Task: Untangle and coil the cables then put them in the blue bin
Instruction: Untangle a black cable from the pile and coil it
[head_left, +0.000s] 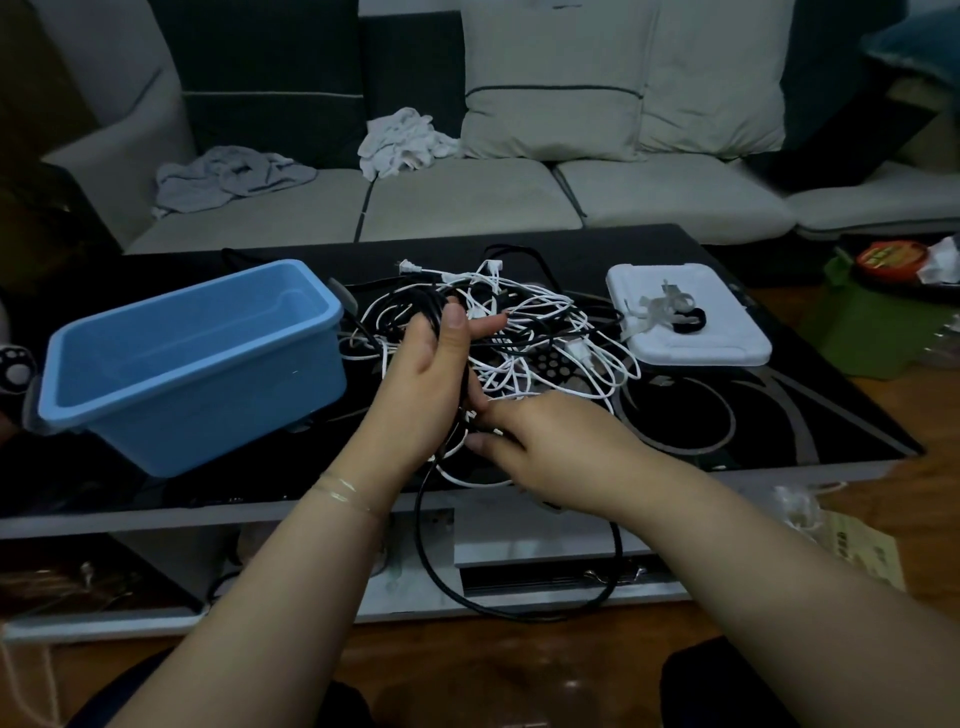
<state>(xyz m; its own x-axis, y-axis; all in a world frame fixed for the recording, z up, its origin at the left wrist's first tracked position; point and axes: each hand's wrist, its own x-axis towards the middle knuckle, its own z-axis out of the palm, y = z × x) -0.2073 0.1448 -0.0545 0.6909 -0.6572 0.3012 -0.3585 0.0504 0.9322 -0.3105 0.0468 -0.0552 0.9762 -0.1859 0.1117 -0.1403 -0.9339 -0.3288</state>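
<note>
Head view: left hand (431, 364) grips black cable (436, 561) coil upright, right hand (550, 447) pinches its strand just below, blue bin (197, 358) at counter's left edge.

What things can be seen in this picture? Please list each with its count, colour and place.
blue bin: one, blue, empty, on table's left part
cables: tangled pile, white and black, table centre; one black loop hangs over front edge
white lid: one, white, table's right part, holding ties
table: one, black patterned top
sofa: one, grey and dark, behind table
cloths: two, grey and white, on sofa seat
left hand: raised, gripping black cable
right hand: pinching cable beside left hand
</note>
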